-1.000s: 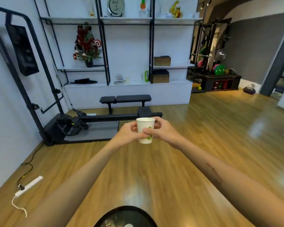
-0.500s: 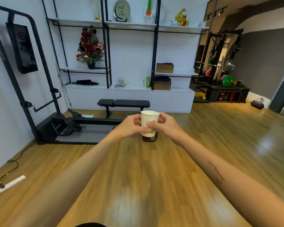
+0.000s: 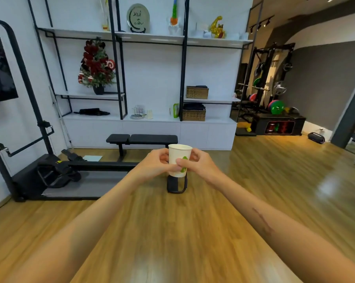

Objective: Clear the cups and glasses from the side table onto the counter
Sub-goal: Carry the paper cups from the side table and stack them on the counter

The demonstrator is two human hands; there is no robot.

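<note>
Wooden flooring spans the room, with white wall shelving on black uprights behind one black weight bench. Two woven baskets sit on the shelves, and one decorated small tree in a pot. One white paper cup (green mark on its side) is held upright in mid-air, the left hand and right hand each curling fingers around it.
</note>
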